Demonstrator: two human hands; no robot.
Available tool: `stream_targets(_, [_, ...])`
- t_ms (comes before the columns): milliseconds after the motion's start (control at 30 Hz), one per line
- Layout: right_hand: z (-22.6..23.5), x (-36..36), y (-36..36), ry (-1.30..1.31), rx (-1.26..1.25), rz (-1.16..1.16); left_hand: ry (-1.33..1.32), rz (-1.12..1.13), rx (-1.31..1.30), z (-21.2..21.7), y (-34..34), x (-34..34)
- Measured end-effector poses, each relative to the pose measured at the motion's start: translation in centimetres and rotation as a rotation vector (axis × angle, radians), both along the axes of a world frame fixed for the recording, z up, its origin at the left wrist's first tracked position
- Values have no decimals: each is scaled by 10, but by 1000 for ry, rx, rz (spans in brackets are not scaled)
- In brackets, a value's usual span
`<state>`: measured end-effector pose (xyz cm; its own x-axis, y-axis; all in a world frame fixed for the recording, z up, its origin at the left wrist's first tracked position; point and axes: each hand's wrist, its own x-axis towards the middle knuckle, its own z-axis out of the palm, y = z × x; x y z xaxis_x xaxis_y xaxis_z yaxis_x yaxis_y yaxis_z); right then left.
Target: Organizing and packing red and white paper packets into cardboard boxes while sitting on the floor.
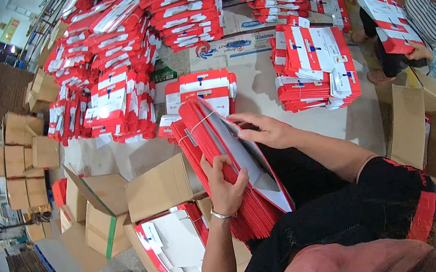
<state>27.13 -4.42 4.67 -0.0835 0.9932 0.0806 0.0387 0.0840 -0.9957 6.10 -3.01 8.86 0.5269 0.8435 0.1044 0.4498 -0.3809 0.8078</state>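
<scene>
Down at lap level, left hand [225, 184] is gripping the edge of a tied bundle of red flat-packed cartons [223, 164], standing tilted on end. Right hand [263, 128] lies flat on its top sheet, fingers spread. Open cardboard box [160, 187] sits just beside.

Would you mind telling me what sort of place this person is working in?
Probably a packing or warehouse floor: stacks of flat red-and-white cartons cover the ground, open brown boxes stand around, and both hands, left hand and right hand, hold a tied bundle of cartons.
</scene>
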Motion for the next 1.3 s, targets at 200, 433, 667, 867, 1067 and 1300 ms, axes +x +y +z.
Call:
stream_targets(200, [-10,-18,51,-154,50,-59,-104,46,-118,-30,-2,-29])
stream_targets(433, [-43,-54,120,-262,101,-118,-102,43,-114,-29,3,-32])
stream_targets(667, [-44,-44,121,-243,143,-148,128,30,54,-4,19,-13])
stream_targets(867, [-42,-50,119,-294,188,-182,391,-55,304,3,64,0])
stream_targets(1067, [-38,-53,115,-301,145,-190,578,-142,267,4,78,6])
stream_targets(1300, [-41,-59,113,-358,128,-152,482,-189,297,-9,80,-7])
